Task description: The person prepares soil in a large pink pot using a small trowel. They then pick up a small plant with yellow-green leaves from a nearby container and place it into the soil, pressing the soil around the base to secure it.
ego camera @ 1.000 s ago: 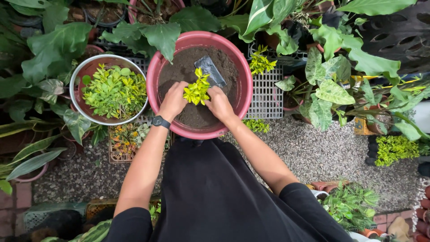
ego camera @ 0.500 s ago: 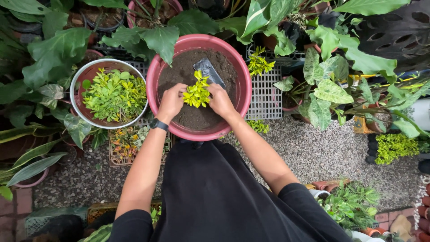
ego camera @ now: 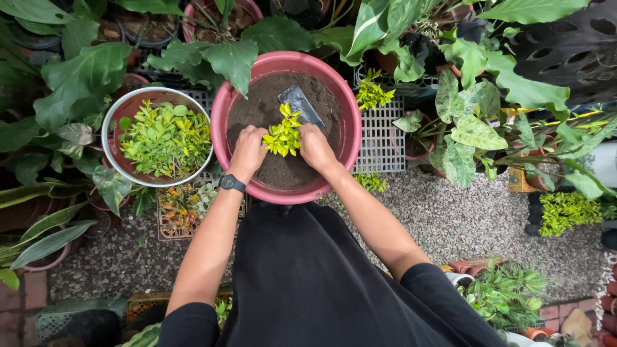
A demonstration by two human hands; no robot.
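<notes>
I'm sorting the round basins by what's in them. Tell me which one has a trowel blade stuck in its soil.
The large pink basin between both hands: a grey trowel blade stands in its dark soil. The silver-rimmed basin to its left holds only leafy green plants.

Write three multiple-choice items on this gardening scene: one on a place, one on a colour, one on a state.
1. Where does the small yellow-green plant stand?
A. in the soil of the big pink pot
B. on the gravel
C. in the metal-rimmed pot

2. What colour is the wristwatch?
A. white
B. red
C. black

3. How are the hands placed?
A. both lifted clear of the pot
B. pressed on the soil, one on each side of the plant
C. holding the trowel

Answers: 1 A, it rises from the dark soil; 2 C, the band is black; 3 B, the left hand and right hand flank the plant, and the trowel lies untouched.
</notes>
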